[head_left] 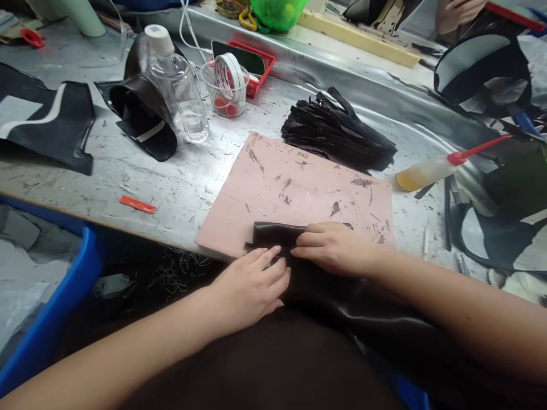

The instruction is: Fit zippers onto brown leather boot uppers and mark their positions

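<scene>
A dark brown leather piece [316, 290] runs from my lap up onto the near edge of a scuffed pink board [299, 182]. A narrow strip of it, or lying on it, stands up along the board's edge. My left hand [254, 285] grips the leather at the strip's left end, its fingers pressed together on top. Close beside it, my right hand [331, 247] has bent fingers pressed on the strip, fingertips toward the left hand. The right thumb and what lies under both palms are hidden.
Behind the board lies a bundle of black strips [337, 134]. A glue bottle [427, 171] with a red nozzle lies right. A clear bottle [179, 91], a tape cup [226, 85] and leather pieces [47, 131] stand left. A blue bin [81, 267] is lower left. Another person's hand [459, 14] shows top right.
</scene>
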Demonstrator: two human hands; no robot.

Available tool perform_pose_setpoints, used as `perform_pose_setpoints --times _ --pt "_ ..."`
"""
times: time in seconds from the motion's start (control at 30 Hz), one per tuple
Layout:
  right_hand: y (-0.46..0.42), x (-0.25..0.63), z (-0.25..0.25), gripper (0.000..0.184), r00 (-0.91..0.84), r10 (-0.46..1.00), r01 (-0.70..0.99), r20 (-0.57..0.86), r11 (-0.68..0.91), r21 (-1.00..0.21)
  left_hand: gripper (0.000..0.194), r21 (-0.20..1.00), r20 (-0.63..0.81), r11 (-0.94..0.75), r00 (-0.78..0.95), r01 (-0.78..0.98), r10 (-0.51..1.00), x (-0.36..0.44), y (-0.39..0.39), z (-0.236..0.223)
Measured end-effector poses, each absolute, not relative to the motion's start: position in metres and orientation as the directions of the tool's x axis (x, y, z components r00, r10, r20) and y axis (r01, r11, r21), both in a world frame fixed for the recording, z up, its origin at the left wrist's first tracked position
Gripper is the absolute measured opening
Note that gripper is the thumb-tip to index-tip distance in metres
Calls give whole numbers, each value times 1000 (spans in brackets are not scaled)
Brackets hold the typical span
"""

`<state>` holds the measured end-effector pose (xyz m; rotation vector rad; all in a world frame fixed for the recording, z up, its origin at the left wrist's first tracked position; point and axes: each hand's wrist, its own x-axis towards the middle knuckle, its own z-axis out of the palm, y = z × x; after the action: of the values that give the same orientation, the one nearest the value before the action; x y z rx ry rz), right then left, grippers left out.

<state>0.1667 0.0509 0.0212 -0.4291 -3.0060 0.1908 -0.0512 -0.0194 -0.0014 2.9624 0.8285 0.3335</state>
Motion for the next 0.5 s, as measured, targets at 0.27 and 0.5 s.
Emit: perform_pose_setpoints --times 0.27,0.5 --pt "52 168 21 28 -956 252 232 148 963 -138 41 107 195 -858 836 502 513 -50 -20 -2" --pt "53 172 23 26 -956 261 241 132 958 -153 41 116 192 -856 834 504 517 -51 -19 -2"
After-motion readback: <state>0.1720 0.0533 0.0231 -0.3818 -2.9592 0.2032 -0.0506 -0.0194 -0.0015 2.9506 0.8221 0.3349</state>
